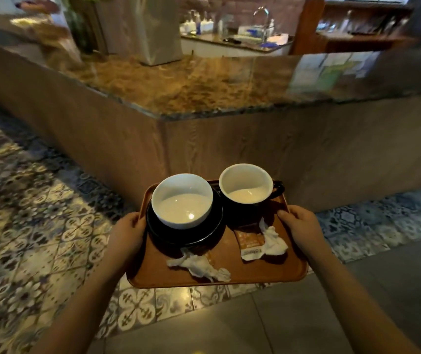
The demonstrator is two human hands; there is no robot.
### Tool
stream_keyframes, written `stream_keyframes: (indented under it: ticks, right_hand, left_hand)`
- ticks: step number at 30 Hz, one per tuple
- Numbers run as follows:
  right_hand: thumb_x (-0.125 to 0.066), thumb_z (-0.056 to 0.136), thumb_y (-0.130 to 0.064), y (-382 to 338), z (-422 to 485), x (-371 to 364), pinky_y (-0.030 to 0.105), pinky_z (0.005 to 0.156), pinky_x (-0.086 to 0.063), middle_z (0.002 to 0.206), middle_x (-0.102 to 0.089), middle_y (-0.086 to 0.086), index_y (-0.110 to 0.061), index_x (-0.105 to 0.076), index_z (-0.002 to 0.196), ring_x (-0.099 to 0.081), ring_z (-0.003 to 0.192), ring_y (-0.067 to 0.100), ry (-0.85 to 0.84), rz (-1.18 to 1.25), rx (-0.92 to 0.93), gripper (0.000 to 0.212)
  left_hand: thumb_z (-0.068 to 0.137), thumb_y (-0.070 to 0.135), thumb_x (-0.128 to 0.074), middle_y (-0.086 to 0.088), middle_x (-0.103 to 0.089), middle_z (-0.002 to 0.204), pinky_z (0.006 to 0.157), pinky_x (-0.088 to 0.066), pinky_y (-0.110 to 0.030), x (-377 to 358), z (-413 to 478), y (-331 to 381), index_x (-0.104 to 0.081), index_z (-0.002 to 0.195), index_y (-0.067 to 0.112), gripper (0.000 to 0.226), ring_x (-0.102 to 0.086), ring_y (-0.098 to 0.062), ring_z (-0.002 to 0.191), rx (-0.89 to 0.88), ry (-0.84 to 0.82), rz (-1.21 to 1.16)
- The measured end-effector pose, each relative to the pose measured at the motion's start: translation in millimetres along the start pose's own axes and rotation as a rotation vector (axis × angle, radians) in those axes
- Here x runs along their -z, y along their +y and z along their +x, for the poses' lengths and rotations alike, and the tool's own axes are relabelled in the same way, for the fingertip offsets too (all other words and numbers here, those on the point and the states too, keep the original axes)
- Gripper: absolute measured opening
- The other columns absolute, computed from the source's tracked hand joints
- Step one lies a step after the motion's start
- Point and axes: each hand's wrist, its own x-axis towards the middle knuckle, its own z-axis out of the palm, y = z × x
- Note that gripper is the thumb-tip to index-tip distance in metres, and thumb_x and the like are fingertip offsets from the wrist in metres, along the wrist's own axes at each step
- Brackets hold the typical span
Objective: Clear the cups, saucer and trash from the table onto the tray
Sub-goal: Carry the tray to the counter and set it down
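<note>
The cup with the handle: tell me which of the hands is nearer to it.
Right. The right hand grips the tray edge just beside and below the cup with the handle. The left hand holds the opposite edge, beyond the saucer.

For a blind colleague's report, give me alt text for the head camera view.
Two hands, left hand and right hand, carry a brown tray holding two cups, a black saucer and crumpled trash toward a stone-topped counter.

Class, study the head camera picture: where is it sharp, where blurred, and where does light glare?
Head view: sharp on the tray and cups; counter and background smeared and soft; a bright glint sits inside the left cup; wide-angle lens bends the edges.
</note>
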Motion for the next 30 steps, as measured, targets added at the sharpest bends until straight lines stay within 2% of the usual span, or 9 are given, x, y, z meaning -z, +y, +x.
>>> stream_keyframes:
  ticks: [2,4,8,11,15,21,23,27,30]
  right_hand:
    - [-0.052,0.091,-0.011,-4.6,27.9,4.1,0.016,0.046,-0.04,0.063,-0.057,0.014,0.007,-0.059,0.075,-0.055,0.053,0.01,0.029,0.004,-0.009,0.024]
    - [-0.052,0.091,-0.011,-8.8,53.7,9.5,0.027,0.052,-0.04,0.068,-0.056,0.029,0.016,-0.055,0.079,-0.052,0.06,0.024,0.062,0.025,-0.018,0.03]
    - [-0.054,0.09,-0.014,-17.6,105.6,22.6,0.037,0.062,-0.039,0.084,-0.057,0.043,0.021,-0.053,0.087,-0.052,0.067,0.03,0.099,0.051,-0.002,0.036]
    - [-0.053,0.091,-0.014,-22.3,145.0,33.9,0.038,0.064,-0.041,0.085,-0.058,0.042,0.02,-0.056,0.088,-0.053,0.069,0.032,0.115,0.045,-0.001,0.034]
    - [-0.052,0.091,-0.014,-26.3,205.3,52.4,0.03,0.056,-0.036,0.072,-0.054,0.032,0.021,-0.053,0.083,-0.049,0.066,0.028,0.08,0.041,0.003,0.036]
    - [-0.052,0.091,-0.016,-48.8,299.9,90.5,0.037,0.065,-0.041,0.086,-0.058,0.042,0.018,-0.056,0.085,-0.053,0.068,0.03,0.059,0.042,0.059,0.035]
    - [-0.051,0.091,-0.016,-58.5,331.2,102.2,0.037,0.065,-0.042,0.089,-0.06,0.041,0.018,-0.057,0.087,-0.055,0.069,0.031,0.056,0.031,0.083,0.034]
    - [-0.05,0.092,-0.015,-73.5,387.9,116.3,0.023,0.054,-0.047,0.089,-0.064,0.035,0.013,-0.062,0.09,-0.058,0.065,0.027,0.037,0.019,0.109,0.031]
    - [-0.049,0.093,-0.017,-82.3,423.7,118.0,0.028,0.059,-0.048,0.092,-0.068,0.029,0.007,-0.065,0.093,-0.062,0.07,0.025,0.012,0.044,0.078,0.029]
  left_hand:
    - [0.094,0.024,-0.042,-0.022,-0.063,0.085,0.068,-0.044,-0.042,-9.2,32.4,19.2,-0.06,0.083,0.004,0.029,-0.059,-0.035,0.082,-0.044,-0.015,-0.002]
    - [0.094,0.022,-0.043,-0.027,-0.063,0.084,0.062,-0.039,-0.037,-18.8,62.5,36.3,-0.062,0.086,-0.006,0.035,-0.056,-0.032,0.074,-0.074,-0.032,0.0]
    - [0.093,0.022,-0.044,-0.009,-0.057,0.066,0.051,-0.034,-0.028,-39.4,114.6,71.5,-0.06,0.076,0.002,0.03,-0.051,-0.023,0.065,-0.106,-0.059,0.003]
    - [0.092,0.025,-0.046,-0.001,-0.055,0.067,0.054,-0.038,-0.029,-55.0,146.4,97.6,-0.059,0.082,0.011,0.022,-0.053,-0.022,0.07,-0.105,-0.061,-0.033]
    - [0.092,0.024,-0.047,-0.009,-0.062,0.073,0.07,-0.047,-0.042,-79.8,188.7,137.2,-0.064,0.083,0.008,0.024,-0.059,-0.03,0.077,-0.118,-0.055,-0.051]
    - [0.093,0.026,-0.046,-0.019,-0.064,0.076,0.056,-0.037,-0.033,-111.8,253.8,200.2,-0.065,0.08,0.001,0.034,-0.057,-0.03,0.071,-0.132,0.002,-0.023]
    - [0.093,0.027,-0.045,-0.023,-0.064,0.077,0.053,-0.035,-0.031,-121.3,274.3,221.8,-0.065,0.083,-0.004,0.038,-0.055,-0.027,0.066,-0.149,0.021,-0.011]
    - [0.093,0.024,-0.044,-0.009,-0.057,0.064,0.052,-0.034,-0.029,-139.8,311.9,257.6,-0.062,0.076,0.004,0.032,-0.048,-0.017,0.058,-0.146,0.055,-0.004]
    - [0.093,0.023,-0.045,-0.016,-0.06,0.069,0.054,-0.034,-0.031,-148.4,342.1,271.9,-0.065,0.081,-0.003,0.035,-0.05,-0.021,0.06,-0.142,0.079,0.013]
